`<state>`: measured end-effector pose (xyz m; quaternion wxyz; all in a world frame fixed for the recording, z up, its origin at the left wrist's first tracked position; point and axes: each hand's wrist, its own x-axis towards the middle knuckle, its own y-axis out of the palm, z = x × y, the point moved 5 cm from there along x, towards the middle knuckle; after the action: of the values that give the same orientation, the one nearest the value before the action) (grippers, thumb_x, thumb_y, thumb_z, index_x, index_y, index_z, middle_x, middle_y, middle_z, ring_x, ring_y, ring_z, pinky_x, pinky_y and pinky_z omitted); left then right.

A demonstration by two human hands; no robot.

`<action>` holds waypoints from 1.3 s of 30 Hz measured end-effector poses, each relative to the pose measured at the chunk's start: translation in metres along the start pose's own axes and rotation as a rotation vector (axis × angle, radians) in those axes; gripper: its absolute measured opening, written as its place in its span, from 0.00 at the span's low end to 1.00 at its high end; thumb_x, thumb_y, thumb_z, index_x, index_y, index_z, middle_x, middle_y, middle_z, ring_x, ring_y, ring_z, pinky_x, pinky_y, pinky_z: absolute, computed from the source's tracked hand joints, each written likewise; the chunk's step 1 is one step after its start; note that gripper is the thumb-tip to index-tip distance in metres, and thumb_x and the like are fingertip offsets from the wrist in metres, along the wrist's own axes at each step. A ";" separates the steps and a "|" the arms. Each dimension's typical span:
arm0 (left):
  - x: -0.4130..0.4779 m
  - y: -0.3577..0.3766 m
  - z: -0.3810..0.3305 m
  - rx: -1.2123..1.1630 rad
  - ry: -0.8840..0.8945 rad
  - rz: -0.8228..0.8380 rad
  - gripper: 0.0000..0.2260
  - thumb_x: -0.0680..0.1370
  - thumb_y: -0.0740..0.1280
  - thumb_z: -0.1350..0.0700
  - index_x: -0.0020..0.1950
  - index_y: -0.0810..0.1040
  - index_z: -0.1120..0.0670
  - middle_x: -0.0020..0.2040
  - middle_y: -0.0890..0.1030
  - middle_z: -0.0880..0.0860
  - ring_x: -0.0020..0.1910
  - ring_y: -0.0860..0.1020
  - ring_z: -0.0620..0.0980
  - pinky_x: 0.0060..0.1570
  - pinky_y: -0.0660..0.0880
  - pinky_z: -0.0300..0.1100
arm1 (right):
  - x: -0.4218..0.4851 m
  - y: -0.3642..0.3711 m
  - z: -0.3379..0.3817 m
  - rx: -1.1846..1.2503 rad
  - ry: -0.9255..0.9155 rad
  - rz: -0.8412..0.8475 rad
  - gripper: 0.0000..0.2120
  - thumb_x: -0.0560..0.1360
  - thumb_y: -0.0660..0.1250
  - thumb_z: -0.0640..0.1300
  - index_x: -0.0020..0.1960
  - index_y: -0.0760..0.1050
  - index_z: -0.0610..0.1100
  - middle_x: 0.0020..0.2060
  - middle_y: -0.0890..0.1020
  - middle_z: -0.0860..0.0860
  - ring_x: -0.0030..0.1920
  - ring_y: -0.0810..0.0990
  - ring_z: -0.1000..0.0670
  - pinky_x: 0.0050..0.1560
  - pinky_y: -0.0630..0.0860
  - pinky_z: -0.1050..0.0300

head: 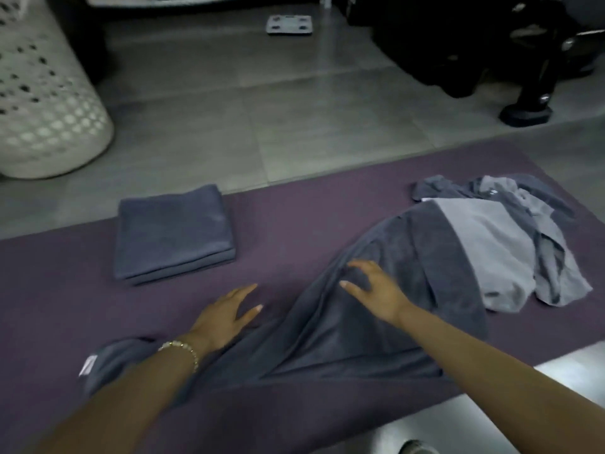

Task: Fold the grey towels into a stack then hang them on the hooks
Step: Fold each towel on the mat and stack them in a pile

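A dark grey towel [353,322] lies crumpled and stretched diagonally across the purple mat [49,290]. My right hand [376,290] hovers over or touches its middle, fingers spread and straight. My left hand [222,316] lies flat at the towel's left edge, fingers straight, a bracelet on the wrist. A folded stack of dark grey towels [173,231] sits on the mat at the back left. A loose heap of light and dark grey towels [510,237] lies at the back right, partly over the stretched towel's far end.
A white perforated laundry basket [42,103] stands on the tiled floor at the far left. A bathroom scale [289,25] lies on the floor at the back. Dark equipment with a black foot [527,109] stands at the back right.
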<state>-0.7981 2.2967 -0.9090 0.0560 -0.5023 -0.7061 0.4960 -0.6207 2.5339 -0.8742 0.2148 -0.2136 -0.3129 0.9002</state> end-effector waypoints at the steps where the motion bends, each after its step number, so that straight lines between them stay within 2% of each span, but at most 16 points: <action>1: -0.014 0.000 0.018 -0.012 -0.004 -0.016 0.31 0.76 0.54 0.32 0.74 0.62 0.46 0.72 0.66 0.46 0.71 0.65 0.46 0.70 0.59 0.38 | 0.003 0.021 0.013 -0.010 -0.013 0.069 0.21 0.77 0.66 0.48 0.67 0.69 0.43 0.61 0.70 0.52 0.63 0.68 0.55 0.63 0.57 0.71; 4: -0.054 0.012 0.062 -0.075 0.002 -0.106 0.30 0.68 0.51 0.23 0.56 0.75 0.42 0.55 0.75 0.42 0.56 0.74 0.42 0.61 0.70 0.40 | 0.005 0.086 0.033 -0.013 -0.106 0.223 0.13 0.76 0.68 0.47 0.60 0.75 0.48 0.59 0.76 0.49 0.61 0.73 0.51 0.67 0.63 0.63; 7: -0.080 0.029 0.093 -0.086 -0.017 -0.153 0.30 0.67 0.53 0.22 0.42 0.79 0.45 0.43 0.74 0.42 0.46 0.73 0.40 0.52 0.72 0.41 | -0.006 0.141 0.036 0.027 -0.084 0.378 0.04 0.72 0.71 0.53 0.45 0.80 0.56 0.49 0.82 0.52 0.53 0.79 0.53 0.62 0.72 0.54; 10: -0.095 0.039 0.111 -0.053 -0.007 -0.109 0.35 0.64 0.51 0.20 0.48 0.82 0.44 0.49 0.73 0.39 0.52 0.71 0.38 0.59 0.70 0.40 | -0.021 0.171 0.042 -0.049 -0.140 0.463 0.14 0.68 0.72 0.60 0.48 0.83 0.52 0.52 0.79 0.55 0.56 0.75 0.55 0.64 0.68 0.59; 15: -0.102 0.043 0.121 0.012 0.012 0.015 0.39 0.63 0.52 0.20 0.64 0.74 0.41 0.66 0.68 0.45 0.65 0.67 0.45 0.67 0.61 0.40 | -0.034 0.199 0.050 -0.260 -0.201 0.484 0.27 0.64 0.68 0.69 0.60 0.77 0.58 0.62 0.68 0.57 0.65 0.61 0.55 0.69 0.56 0.56; 18: -0.096 0.039 0.122 0.071 0.037 0.009 0.29 0.69 0.67 0.33 0.67 0.70 0.43 0.67 0.67 0.44 0.66 0.66 0.45 0.66 0.58 0.38 | -0.027 0.210 0.055 -0.364 -0.269 0.412 0.24 0.67 0.67 0.67 0.59 0.77 0.57 0.54 0.65 0.58 0.61 0.62 0.55 0.60 0.54 0.59; 21: -0.087 0.038 0.123 0.143 0.080 -0.048 0.25 0.73 0.70 0.44 0.67 0.70 0.46 0.65 0.69 0.45 0.66 0.67 0.45 0.65 0.58 0.37 | -0.013 0.218 0.057 -0.391 -0.311 0.378 0.14 0.71 0.70 0.58 0.51 0.80 0.51 0.49 0.68 0.57 0.54 0.64 0.56 0.53 0.56 0.59; 24: -0.082 0.031 0.136 0.119 0.022 -0.095 0.26 0.72 0.71 0.43 0.67 0.69 0.51 0.59 0.75 0.49 0.59 0.74 0.49 0.62 0.67 0.40 | 0.004 0.217 0.061 -0.050 -0.200 0.495 0.07 0.72 0.72 0.50 0.39 0.79 0.47 0.36 0.76 0.56 0.41 0.73 0.59 0.47 0.66 0.60; 26: -0.086 0.019 0.147 0.029 -0.022 -0.094 0.27 0.69 0.67 0.33 0.59 0.74 0.50 0.43 0.77 0.45 0.42 0.76 0.41 0.49 0.72 0.37 | 0.014 0.203 0.072 0.192 -0.046 0.584 0.09 0.73 0.71 0.47 0.36 0.77 0.46 0.30 0.78 0.58 0.34 0.74 0.62 0.42 0.70 0.64; 27: -0.088 0.012 0.153 -0.012 -0.046 -0.090 0.27 0.67 0.62 0.26 0.48 0.76 0.48 0.35 0.74 0.42 0.34 0.73 0.39 0.42 0.71 0.34 | 0.019 0.194 0.081 0.239 0.001 0.621 0.09 0.73 0.71 0.48 0.36 0.78 0.46 0.30 0.79 0.59 0.34 0.75 0.62 0.42 0.71 0.66; 29: -0.091 -0.003 0.161 -0.087 -0.099 -0.052 0.30 0.65 0.55 0.21 0.32 0.71 0.49 0.27 0.71 0.45 0.29 0.71 0.42 0.37 0.69 0.38 | 0.029 0.180 0.100 0.265 0.032 0.693 0.10 0.73 0.69 0.51 0.38 0.79 0.47 0.33 0.81 0.58 0.36 0.77 0.61 0.43 0.72 0.69; 31: -0.095 -0.024 0.157 -0.219 -0.160 0.105 0.28 0.66 0.57 0.23 0.33 0.75 0.48 0.32 0.77 0.41 0.34 0.75 0.39 0.42 0.71 0.36 | 0.039 0.171 0.123 0.304 0.024 0.711 0.11 0.74 0.68 0.52 0.38 0.78 0.47 0.32 0.81 0.57 0.35 0.78 0.60 0.41 0.73 0.68; 33: -0.095 -0.049 0.158 -0.432 -0.227 0.304 0.19 0.69 0.59 0.30 0.46 0.80 0.41 0.46 0.82 0.35 0.47 0.79 0.32 0.50 0.70 0.28 | 0.052 0.163 0.148 0.345 0.000 0.690 0.11 0.75 0.66 0.49 0.37 0.76 0.46 0.30 0.80 0.57 0.33 0.77 0.60 0.37 0.73 0.69; 35: -0.094 -0.090 0.152 -0.544 -0.230 0.366 0.18 0.70 0.63 0.34 0.55 0.78 0.39 0.54 0.81 0.35 0.54 0.78 0.32 0.56 0.70 0.26 | 0.072 0.154 0.177 0.357 -0.047 0.624 0.10 0.76 0.66 0.47 0.38 0.76 0.44 0.31 0.80 0.55 0.33 0.76 0.59 0.38 0.74 0.67; 37: -0.088 -0.127 0.154 -0.568 -0.268 0.314 0.27 0.66 0.67 0.31 0.59 0.79 0.44 0.57 0.81 0.40 0.56 0.79 0.39 0.60 0.71 0.35 | 0.099 0.145 0.202 0.335 -0.103 0.495 0.09 0.76 0.67 0.47 0.40 0.77 0.43 0.36 0.80 0.50 0.37 0.77 0.56 0.43 0.74 0.62; 39: -0.073 -0.151 0.170 -0.562 -0.359 0.107 0.31 0.68 0.66 0.31 0.60 0.80 0.51 0.59 0.81 0.48 0.56 0.79 0.46 0.59 0.72 0.41 | 0.130 0.137 0.219 0.308 -0.166 0.315 0.07 0.75 0.69 0.46 0.40 0.78 0.44 0.37 0.80 0.48 0.36 0.77 0.59 0.46 0.73 0.61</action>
<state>-0.9598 2.1309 -0.8496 -0.2360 -0.4391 -0.7864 0.3649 -0.8753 2.4010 -0.8403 0.0751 -0.1499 -0.1512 0.9742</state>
